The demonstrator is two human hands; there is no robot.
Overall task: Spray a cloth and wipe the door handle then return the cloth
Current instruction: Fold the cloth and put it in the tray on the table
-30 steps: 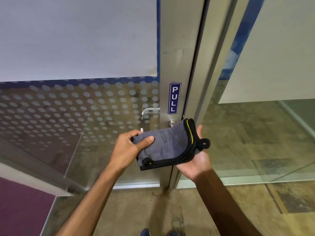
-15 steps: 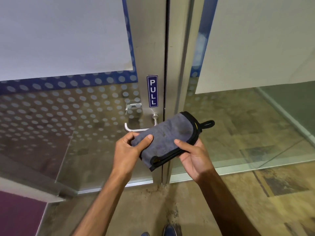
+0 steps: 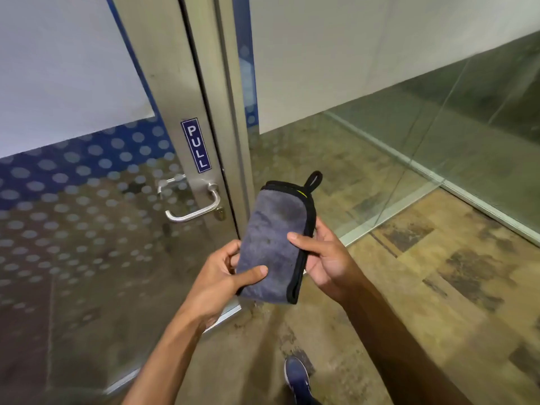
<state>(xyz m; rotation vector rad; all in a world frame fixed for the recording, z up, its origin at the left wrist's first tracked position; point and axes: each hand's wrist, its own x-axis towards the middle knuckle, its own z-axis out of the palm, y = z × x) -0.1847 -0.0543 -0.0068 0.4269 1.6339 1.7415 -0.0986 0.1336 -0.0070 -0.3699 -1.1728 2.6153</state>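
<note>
A folded grey cloth [image 3: 274,241] with a black border and a hanging loop is held between both my hands, a little right of and below the door handle. My left hand [image 3: 225,276] pinches its lower left corner, thumb on top. My right hand [image 3: 324,258] grips its right edge, thumb across the front. The silver lever door handle [image 3: 195,210] sits on the metal door stile under a blue PULL sign [image 3: 196,145], apart from the cloth. No spray bottle is in view.
The glass door [image 3: 87,229] with a dotted film fills the left. Its metal frame [image 3: 230,112] runs up the middle. A glass wall [image 3: 438,135] stands on the right over a brown tiled floor. My blue shoe [image 3: 296,378] shows at the bottom.
The view has swung right and tilted, uncovering the door handle. The cloth has turned from lying flat to standing more upright in both hands, now clear of the handle.
</note>
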